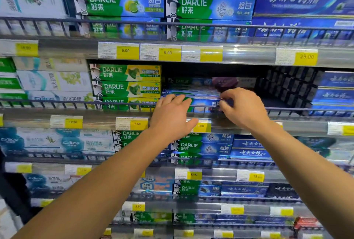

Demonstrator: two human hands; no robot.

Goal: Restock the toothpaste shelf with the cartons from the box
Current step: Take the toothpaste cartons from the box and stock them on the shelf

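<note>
Lying low in the half-empty middle shelf bay, the green-and-blue cardboard toothpaste carton (203, 102) is pressed by the left hand (172, 118), fingers straight, and pinched by the right hand (243, 108); it should be squared behind the grey wire rail (287, 108).

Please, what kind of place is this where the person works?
Most likely a supermarket or drugstore aisle. Shelves hold stacked toothpaste cartons behind wire rails, and yellow price tags run along the shelf edges. Both hands, left hand and right hand, reach onto a carton.
</note>
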